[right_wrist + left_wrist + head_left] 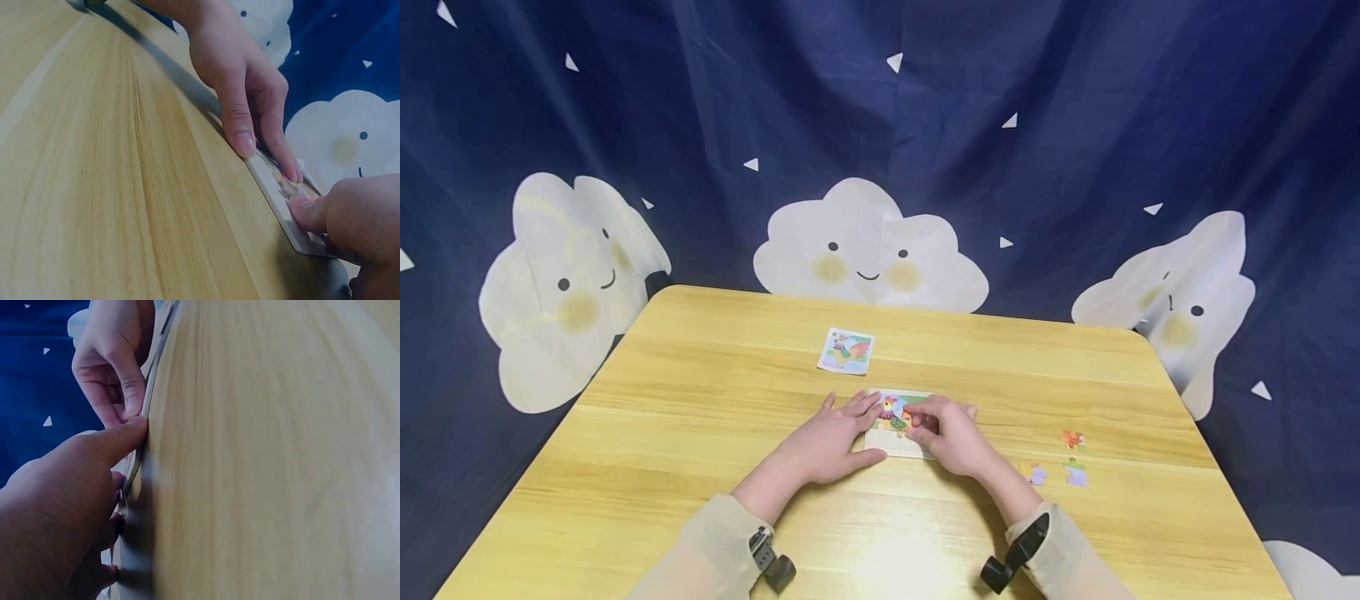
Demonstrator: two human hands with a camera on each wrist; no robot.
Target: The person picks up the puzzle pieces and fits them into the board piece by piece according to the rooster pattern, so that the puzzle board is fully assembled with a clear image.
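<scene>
Pale yellow wood grain is running across the table, and near its middle a thin, flat, round-cornered puzzle board is lying partly filled, its near strip showing bare white. The left hand is resting at the board's left end, fingers nearly straight and spread, thumb touching the near corner, gripping nothing. The right hand is curling over the right part, thumb and forefinger almost closed, seemingly pinching an orange puzzle piece; whether that piece is lifted or seated, I cannot tell. A sideways push could be shifting seated neighbours, since the bare strip is offering them no support, and a lighter left touch could be letting the smooth board slide. Knobbed, glossy-looking loose pieces are lying well apart at right, where a sleeve could be brushing them. Beyond the board, slightly left, a square picture card is lying flat before a creased blue curtain.
</scene>
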